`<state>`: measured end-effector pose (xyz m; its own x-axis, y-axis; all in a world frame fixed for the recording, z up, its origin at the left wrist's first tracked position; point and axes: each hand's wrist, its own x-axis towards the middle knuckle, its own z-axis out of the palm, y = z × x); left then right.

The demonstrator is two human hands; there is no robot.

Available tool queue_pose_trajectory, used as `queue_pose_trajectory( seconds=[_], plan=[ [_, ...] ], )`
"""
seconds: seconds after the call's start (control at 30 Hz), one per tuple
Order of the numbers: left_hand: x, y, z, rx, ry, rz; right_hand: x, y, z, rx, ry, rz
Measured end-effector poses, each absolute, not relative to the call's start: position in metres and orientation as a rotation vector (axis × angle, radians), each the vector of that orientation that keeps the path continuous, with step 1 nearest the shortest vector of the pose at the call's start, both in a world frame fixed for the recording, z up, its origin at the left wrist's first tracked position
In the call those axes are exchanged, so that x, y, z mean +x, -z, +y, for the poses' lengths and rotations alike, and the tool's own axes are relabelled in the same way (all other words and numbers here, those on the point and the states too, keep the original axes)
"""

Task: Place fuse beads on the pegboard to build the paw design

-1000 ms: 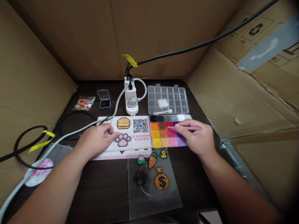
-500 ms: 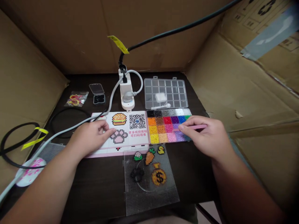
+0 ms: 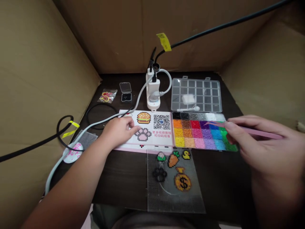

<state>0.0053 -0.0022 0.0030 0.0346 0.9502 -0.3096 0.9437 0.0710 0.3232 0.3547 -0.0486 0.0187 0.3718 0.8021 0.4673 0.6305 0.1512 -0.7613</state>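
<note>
My left hand point(image 3: 120, 132) rests on the left part of a pattern sheet point(image 3: 126, 144), fingers loosely curled and thumb apart, with nothing visible in it. The thumb reaches a printed pink paw point(image 3: 143, 134). In my right hand point(image 3: 259, 143) are pink tweezers point(image 3: 262, 132), their tips pointing left over the purple compartment of a bead box point(image 3: 173, 140). Below lies a clear pegboard point(image 3: 176, 203) bearing a black bead paw outline point(image 3: 160, 175), a money bag point(image 3: 183, 182), a carrot point(image 3: 173, 160), a duck point(image 3: 186, 155) and a small green-and-pale figure point(image 3: 161, 156).
Behind the bead box lies its clear lid point(image 3: 196, 90). A white power strip point(image 3: 153, 103) with cables stands at the back. Further left are a small case of black pieces point(image 3: 126, 96), a bag of rings point(image 3: 107, 95) and a white-and-pink oval item point(image 3: 73, 153). Cardboard walls point(image 3: 119, 38) surround the table.
The view has turned left, shifting everything rightward. My right hand has drawn back to the right, and the tweezers' tips are now over purple beads. My left hand stays on the sheet.
</note>
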Motion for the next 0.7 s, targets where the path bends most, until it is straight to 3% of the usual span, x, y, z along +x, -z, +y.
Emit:
queue_pose_trajectory(
  seconds=[0.33, 0.7],
  plan=[
    [0.007, -0.006, -0.001, 1.953, 0.046, 1.914, 0.358, -0.011, -0.072, -1.560, -0.316, -1.325],
    [0.002, 0.003, 0.004, 1.957, 0.059, 1.896, 0.338, 0.024, -0.102, -1.466, -0.171, -1.400]
  ],
)
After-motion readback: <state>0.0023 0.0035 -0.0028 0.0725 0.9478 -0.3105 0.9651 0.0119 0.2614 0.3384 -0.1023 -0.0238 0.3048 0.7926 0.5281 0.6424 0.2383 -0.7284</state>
